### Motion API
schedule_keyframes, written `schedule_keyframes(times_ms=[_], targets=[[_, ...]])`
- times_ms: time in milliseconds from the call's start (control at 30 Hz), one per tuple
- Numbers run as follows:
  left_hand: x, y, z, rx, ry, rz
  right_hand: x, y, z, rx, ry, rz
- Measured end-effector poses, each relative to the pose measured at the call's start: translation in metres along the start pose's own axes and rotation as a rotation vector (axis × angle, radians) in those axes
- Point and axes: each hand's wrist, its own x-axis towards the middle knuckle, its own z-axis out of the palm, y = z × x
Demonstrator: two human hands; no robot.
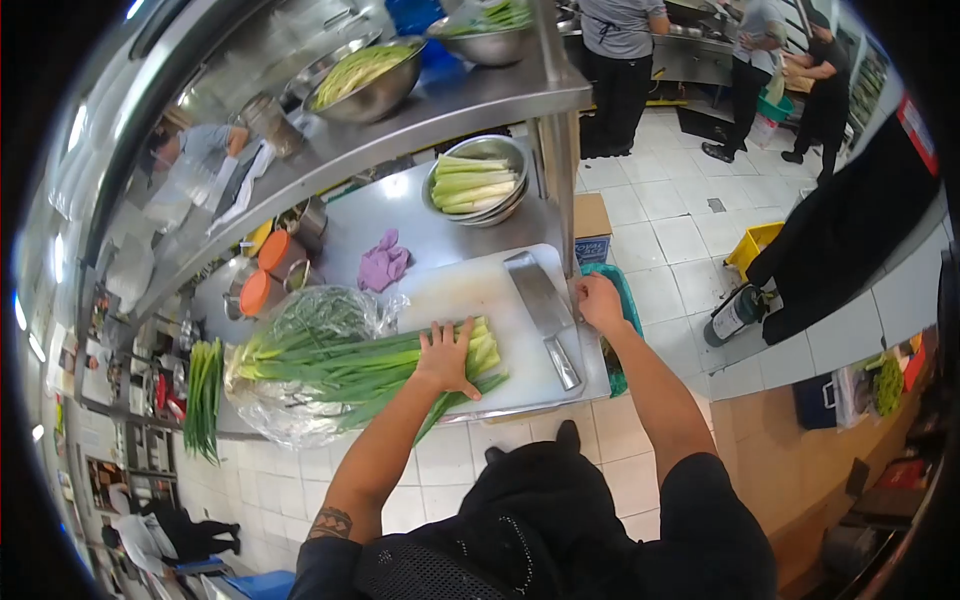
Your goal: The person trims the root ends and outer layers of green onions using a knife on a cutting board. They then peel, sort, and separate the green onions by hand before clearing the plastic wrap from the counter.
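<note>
teal bin [619, 277] partly behind right hand [598, 301], blue item [414, 16] cropped above

A purple cloth [384, 262] lies crumpled — two orange-lidded containers [261, 293] stand near it.

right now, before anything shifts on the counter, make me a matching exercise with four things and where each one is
Things
1. Cleaver
2. Purple cloth
3. Left hand
4. Right hand

Places
A. Spread over the long green stalks
B. By the teal bin
C. Crumpled on the metal counter
D. Lying on the white cutting board

Right pairs: 1-D, 2-C, 3-A, 4-B
</note>
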Motion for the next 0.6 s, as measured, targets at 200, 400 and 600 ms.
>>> schedule_keyframes(times_ms=[200, 400, 600], targets=[[0.007, -0.005, 0.005, -0.021, -0.001, 0.017, -0.03, -0.01, -0.018, 0.245, -0.174, -0.013], [0.015, -0.015, 0.002, -0.099, 0.064, 0.092, -0.001, 0.039, -0.003, 0.12, 0.128, 0.039], [0.036, -0.025, 0.018, -0.157, 0.155, 0.137, 0.031, 0.126, 0.027, 0.283, 0.177, 0.126]])
